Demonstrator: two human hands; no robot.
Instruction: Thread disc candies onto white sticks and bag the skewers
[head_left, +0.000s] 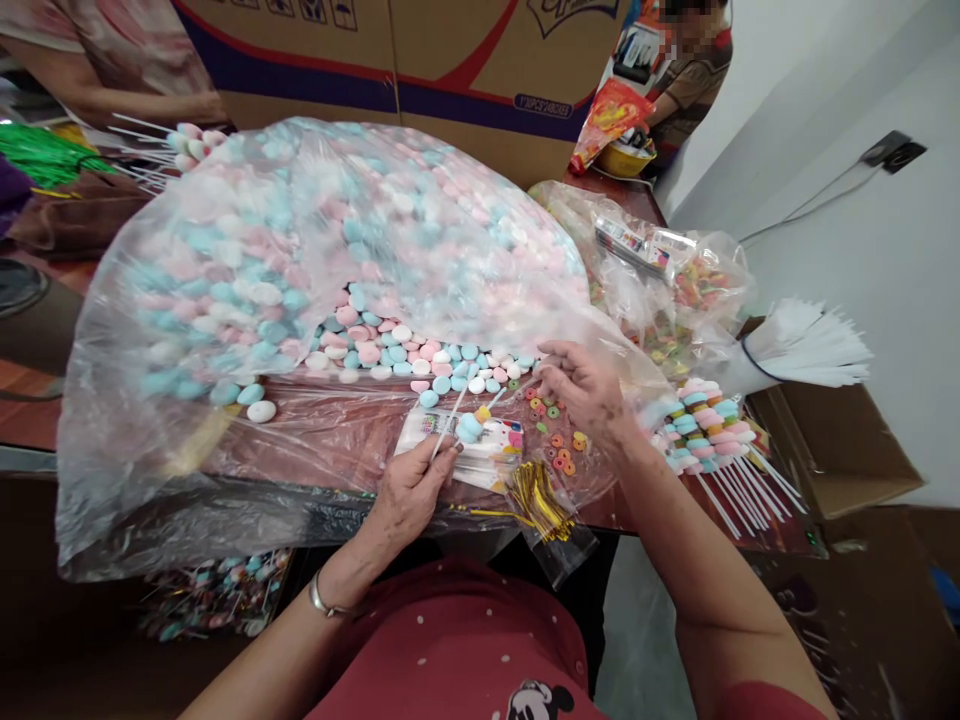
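Note:
My left hand (418, 480) is closed on thin white sticks. One bare stick (454, 408) points up and away; another carries light-blue candy pieces (469, 428) and a yellow ring (484, 412) and slants toward my right hand (581, 390). The right fingers are bent together by the candy pile; anything between them is too small to make out. Around it lie colourful ring candies (561, 458). Beyond both hands, a large clear plastic bag (180, 300) spills pink, blue and white candies (397, 345). Below the left-hand sticks rests a white printed packet (480, 468).
Gold twist ties (541, 500) lie at the front edge. Finished candy skewers (709, 425), a bundle of white sticks (806, 345) and bagged rings (705, 285) are on the right. A big carton (450, 60) stands behind. Two other people are across the table.

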